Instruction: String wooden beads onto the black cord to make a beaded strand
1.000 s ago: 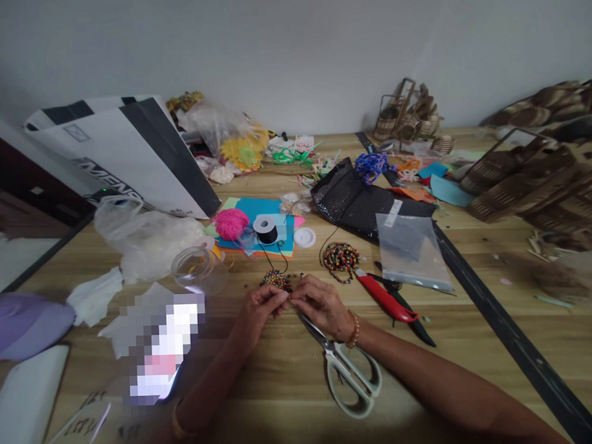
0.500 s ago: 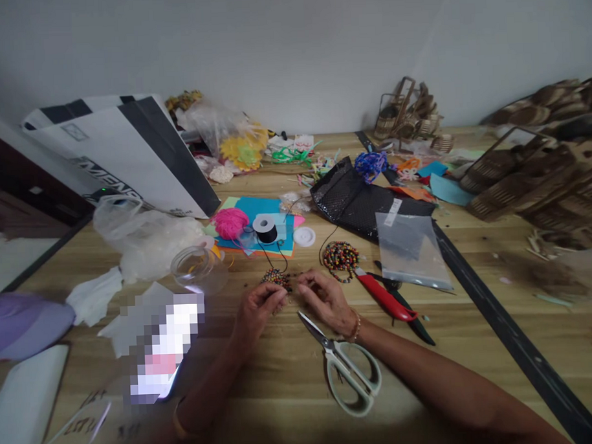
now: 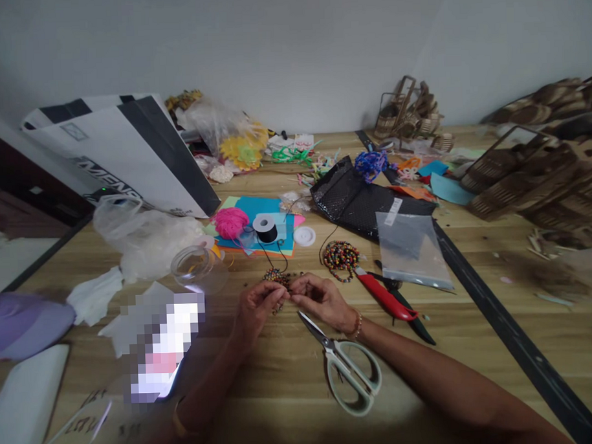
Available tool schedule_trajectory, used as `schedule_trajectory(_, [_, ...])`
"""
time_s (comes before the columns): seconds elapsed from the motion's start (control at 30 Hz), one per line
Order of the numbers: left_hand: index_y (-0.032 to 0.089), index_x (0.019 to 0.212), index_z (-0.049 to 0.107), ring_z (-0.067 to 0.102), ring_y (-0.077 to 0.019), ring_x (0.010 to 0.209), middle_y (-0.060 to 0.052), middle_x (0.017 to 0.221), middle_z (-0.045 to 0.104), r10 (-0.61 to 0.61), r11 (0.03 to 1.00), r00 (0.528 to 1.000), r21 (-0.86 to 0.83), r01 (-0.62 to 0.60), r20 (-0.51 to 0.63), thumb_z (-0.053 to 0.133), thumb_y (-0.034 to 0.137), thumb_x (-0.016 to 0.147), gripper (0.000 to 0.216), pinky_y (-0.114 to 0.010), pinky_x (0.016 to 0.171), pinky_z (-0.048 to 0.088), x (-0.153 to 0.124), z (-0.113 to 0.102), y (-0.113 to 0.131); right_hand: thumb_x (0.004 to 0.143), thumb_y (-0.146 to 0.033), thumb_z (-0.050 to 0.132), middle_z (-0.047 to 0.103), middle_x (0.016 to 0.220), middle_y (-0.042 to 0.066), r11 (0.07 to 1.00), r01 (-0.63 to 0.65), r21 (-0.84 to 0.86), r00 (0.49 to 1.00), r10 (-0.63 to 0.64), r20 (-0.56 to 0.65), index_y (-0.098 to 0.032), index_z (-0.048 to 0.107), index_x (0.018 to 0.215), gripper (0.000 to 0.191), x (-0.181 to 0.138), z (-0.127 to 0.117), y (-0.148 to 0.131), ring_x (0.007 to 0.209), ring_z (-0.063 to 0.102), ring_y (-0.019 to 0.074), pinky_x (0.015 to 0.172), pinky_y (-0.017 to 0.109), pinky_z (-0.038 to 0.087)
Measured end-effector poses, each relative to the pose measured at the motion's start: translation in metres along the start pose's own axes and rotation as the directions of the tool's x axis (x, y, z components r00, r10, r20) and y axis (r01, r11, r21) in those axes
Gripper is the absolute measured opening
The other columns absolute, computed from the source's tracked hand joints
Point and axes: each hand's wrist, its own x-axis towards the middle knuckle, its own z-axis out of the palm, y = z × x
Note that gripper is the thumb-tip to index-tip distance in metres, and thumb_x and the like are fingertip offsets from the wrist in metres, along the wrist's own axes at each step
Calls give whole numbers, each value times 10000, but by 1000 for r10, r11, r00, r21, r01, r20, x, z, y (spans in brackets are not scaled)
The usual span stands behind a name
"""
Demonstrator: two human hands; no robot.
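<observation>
The wood table [image 3: 277, 391], dark-edged at left, gives you open room left of the scissors [image 3: 352, 379], your left hand [image 3: 280, 292] pinched closed, your right hand [image 3: 328, 304] curled, any hold too small to tell, beside the bead pile [image 3: 274, 274].

Lighting: dim, grey, low in contrast. Wall [image 3: 290, 60] beyond both hands: dull, darkening towards the upper corners. Phone [image 3: 167, 356], left of the left hand [image 3: 261, 309]: brightest patch, glowing near white under coarse pixel blocks. Clear jar [image 3: 193, 259], beyond and left of the same hand: streak of glare by its base. Black envelope [image 3: 361, 207], beyond the right hand [image 3: 327, 304]: small glints. Table [image 3: 277, 378], nearer than the hands: sinks into soft shadow. Baskets [image 3: 573, 180], far right of the right hand: stretched, smeared. Detail between fingertips: too small to tell.
</observation>
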Motion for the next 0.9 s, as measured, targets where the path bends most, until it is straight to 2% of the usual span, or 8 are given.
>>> schedule_trajectory(0.17, [164, 671, 685, 539, -131, 603, -21, 638, 662, 19, 998, 1000, 60, -19, 14, 669, 343, 713, 184, -240, 596, 422, 1, -1, -3, 835, -394, 620, 620, 702, 22, 991, 7, -130, 999, -14, -49, -153, 627, 816, 242, 1, -2, 1, 604, 544, 112, 555, 222, 448])
schedule_trajectory(0.47, [170, 676, 698, 580, -158, 641, -26, 651, 677, 60, 989, 998, 133, -60, 9, 673, 313, 712, 150, -250, 619, 436, 2, -2, -4, 879, -355, 568, 606, 694, 32, 950, 108, -292, 993, -116, -8, -150, 639, 762, 246, 3, -6, -6, 621, 525, 127, 562, 234, 421])
schedule_trajectory(0.53, [171, 685, 696, 590, -162, 643, -24, 651, 681, 50, 990, 999, 132, -47, -21, 675, 315, 712, 149, -256, 632, 446, 2, -2, -5, 884, -342, 565, 595, 701, 34, 943, 124, -310, 989, -141, -34, -155, 634, 764, 233, 3, -7, -5, 635, 525, 133, 566, 239, 420])
schedule_trajectory(0.67, [174, 716, 697, 617, -183, 693, -30, 700, 698, 51, 987, 991, 155, -32, -122, 675, 295, 707, 123, -278, 691, 464, 6, -5, -9, 876, -307, 580, 589, 817, 61, 924, 190, -331, 959, -246, -137, -177, 630, 789, 164, 4, -9, -4, 790, 553, 175, 641, 276, 452])
schedule_trajectory(0.77, [184, 708, 700, 612, -197, 735, -39, 731, 695, 174, 945, 977, 301, -130, -124, 659, 248, 718, 77, -298, 728, 454, 9, -10, -12, 877, -278, 576, 585, 846, 67, 916, 227, -332, 941, -294, -169, -183, 620, 788, 138, 4, -9, -5, 804, 553, 178, 648, 286, 455])
schedule_trajectory(0.83, [194, 704, 708, 598, -205, 762, -45, 736, 684, 280, 872, 959, 431, -230, -53, 641, 209, 730, 74, -315, 758, 436, 11, -13, -14, 878, -253, 572, 591, 809, 56, 909, 255, -329, 935, -318, -155, -183, 610, 781, 125, 4, -9, -7, 789, 557, 175, 665, 293, 455])
schedule_trajectory(0.9, [198, 724, 719, 580, -217, 791, -53, 747, 672, 334, 785, 942, 544, -297, 33, 625, 187, 744, 97, -332, 777, 421, 12, -15, -15, 877, -238, 569, 596, 776, 45, 905, 264, -333, 934, -327, -147, -183, 601, 771, 124, 4, -9, -9, 782, 560, 175, 700, 307, 454])
